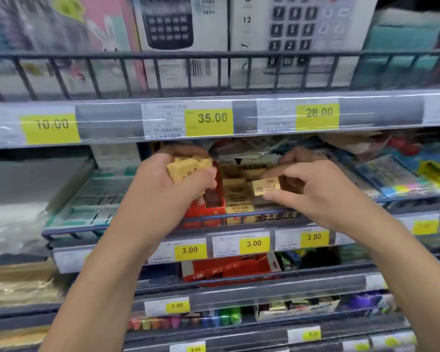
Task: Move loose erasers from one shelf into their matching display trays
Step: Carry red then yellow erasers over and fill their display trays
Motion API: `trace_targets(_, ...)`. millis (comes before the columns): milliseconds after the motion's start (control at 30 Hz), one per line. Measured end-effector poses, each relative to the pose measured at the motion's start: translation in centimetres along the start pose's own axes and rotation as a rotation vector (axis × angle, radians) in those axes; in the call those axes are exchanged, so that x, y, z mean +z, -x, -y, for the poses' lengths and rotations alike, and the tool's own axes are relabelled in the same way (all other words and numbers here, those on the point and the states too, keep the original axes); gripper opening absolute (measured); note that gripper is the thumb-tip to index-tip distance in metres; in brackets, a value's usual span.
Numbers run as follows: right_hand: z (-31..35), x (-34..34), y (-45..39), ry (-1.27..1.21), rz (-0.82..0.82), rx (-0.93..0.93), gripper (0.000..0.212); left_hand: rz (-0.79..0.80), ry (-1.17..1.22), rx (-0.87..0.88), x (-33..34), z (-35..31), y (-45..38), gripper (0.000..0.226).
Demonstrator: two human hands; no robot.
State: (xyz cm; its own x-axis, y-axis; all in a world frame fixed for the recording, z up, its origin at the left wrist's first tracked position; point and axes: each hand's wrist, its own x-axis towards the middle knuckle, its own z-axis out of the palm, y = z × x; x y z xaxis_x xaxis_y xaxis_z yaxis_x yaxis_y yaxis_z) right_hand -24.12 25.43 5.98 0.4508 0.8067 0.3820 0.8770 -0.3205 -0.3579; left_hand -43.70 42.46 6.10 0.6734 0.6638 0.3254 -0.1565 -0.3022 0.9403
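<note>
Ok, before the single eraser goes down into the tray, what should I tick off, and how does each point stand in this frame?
1. Right hand has a firm pinch on the single eraser: ok.
2. Left hand grips its bunch of erasers securely: ok, though several are stacked and one could slip.
3. Eraser sits over the yellow tray, not the red tray: ok.
4. Eraser print matches the tray's erasers: cannot tell, blurred.
5. Free slot in the tray under the eraser: cannot tell, hidden by the hand.
6. Shelf rail clear of the path down: ok.
</note>
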Motion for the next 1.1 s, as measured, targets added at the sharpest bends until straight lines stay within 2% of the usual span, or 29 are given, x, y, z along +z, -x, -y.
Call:
trace_targets(167, 0.0, -0.1, -2.8, 0.205, 0.146, 0.007, 0.032, -0.004, -0.049, -0.015, 0.2, 0.8, -1.7, 0.015)
trace_targets(300, 0.4, 0.7, -4.5, 0.322, 0.303, 0.102, 0.035, -0.029, -0.079, -0.06, 0.3, 1.5, -1.9, 0.014)
trace_targets(367, 0.6, 1.2, -5.1, 0.334, 0.346, 0.125, 0.036, -0.037, -0.063, -0.062, 0.3, 1.8, -2.0, 0.021)
trace_targets(700, 0.0, 2.4, -6.4, 0.276, 0.318, 0.16, 0.025, -0.042, -0.07, -0.1, 0.1, 2.4, -2.3, 0.027)
trace_targets(833, -0.2, 2.2, -6.5, 0.267, 0.32, 0.159, 0.03, 0.021, -0.087, -0.103, 0.1, 2.0, -2.2, 0.026)
trace_targets(900, 0.1, 1.9, -6.0, 0.289, 0.259, 0.12, 0.035, 0.057, -0.09, -0.11, 0.0, 1.6, -2.1, 0.025)
trace_targets(933, 0.4, 1.9, -5.7, 0.239, 0.19, 0.076, 0.035, 0.072, -0.098, -0.111, -0.1, 1.4, -2.1, 0.024)
trace_targets(1000, 1.4, 2.0, -4.8, -0.032, 0.065, -0.038, 0.033, 0.092, -0.122, -0.111, -0.2, 1.1, -2.0, 0.022)
trace_targets(1067, 2.9, 2.3, -4.0, -0.256, 0.075, -0.127, 0.04, 0.1, -0.156, -0.112, -0.2, 0.8, -2.0, 0.021)
trace_targets(1100, 3.5, 2.5, -3.8, -0.284, 0.104, -0.16, 0.045, 0.102, -0.186, -0.114, -0.2, 0.8, -2.0, 0.019)
